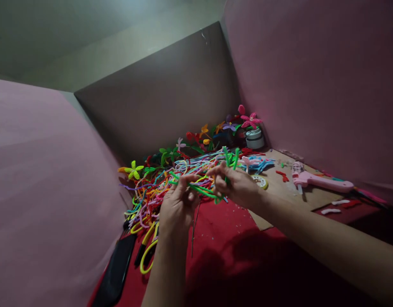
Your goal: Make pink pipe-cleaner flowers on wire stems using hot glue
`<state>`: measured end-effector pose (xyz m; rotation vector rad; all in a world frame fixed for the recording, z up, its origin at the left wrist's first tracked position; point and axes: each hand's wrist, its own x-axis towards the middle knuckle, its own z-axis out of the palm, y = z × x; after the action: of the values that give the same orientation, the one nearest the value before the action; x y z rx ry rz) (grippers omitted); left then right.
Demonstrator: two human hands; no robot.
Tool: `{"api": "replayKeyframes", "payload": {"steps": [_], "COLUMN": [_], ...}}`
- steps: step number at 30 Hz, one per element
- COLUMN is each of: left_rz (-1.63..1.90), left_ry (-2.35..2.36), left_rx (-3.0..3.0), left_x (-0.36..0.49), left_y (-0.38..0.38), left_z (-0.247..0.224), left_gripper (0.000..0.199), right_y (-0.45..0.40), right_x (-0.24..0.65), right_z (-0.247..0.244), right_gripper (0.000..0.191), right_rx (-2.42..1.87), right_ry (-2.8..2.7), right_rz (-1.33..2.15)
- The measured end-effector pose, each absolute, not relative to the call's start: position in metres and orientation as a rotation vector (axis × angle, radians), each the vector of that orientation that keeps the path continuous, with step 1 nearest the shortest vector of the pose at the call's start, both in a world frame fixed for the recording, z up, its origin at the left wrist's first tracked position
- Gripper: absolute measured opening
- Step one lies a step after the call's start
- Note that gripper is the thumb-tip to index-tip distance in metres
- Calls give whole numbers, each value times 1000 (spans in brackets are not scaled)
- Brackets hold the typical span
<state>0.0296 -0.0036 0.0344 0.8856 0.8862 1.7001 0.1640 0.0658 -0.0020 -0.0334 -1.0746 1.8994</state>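
Observation:
Green pipe cleaners (203,190) stretch between my two hands above the red cloth. My left hand (179,204) pinches one end of them, with short tips poking out past the thumb. Closed around the other part is my right hand (236,183), and bent green ends stand up above its fingers. Just behind both hands spreads a big heap of colourful pipe cleaners (148,198). How many green stems each hand holds I cannot tell.
A pink glue gun (326,181) lies on a cardboard sheet (299,204) at the right. Yellow-handled scissors (148,256) and a black phone-like slab (115,273) lie at the left. Pipe-cleaner flowers (134,170) line the back, near a pale lidded jar (254,139).

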Motion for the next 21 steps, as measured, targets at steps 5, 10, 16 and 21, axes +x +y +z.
{"api": "replayKeyframes", "payload": {"steps": [5,10,16,21], "left_rz": [1880,1938,2023,2042], "left_ry": [622,556,539,597], "left_rx": [529,419,404,474], "left_x": [24,26,19,18], "left_y": [-12,-12,-26,-34], "left_z": [26,6,6,8], "left_gripper": [35,34,37,36], "right_y": [84,88,87,81], "right_x": [158,154,161,167], "right_z": [12,19,10,7], "right_gripper": [32,47,54,56], "right_rx": [51,61,37,41], "right_ry": [-530,-362,-327,-438], "right_rz": [1956,1925,1959,1913]}}
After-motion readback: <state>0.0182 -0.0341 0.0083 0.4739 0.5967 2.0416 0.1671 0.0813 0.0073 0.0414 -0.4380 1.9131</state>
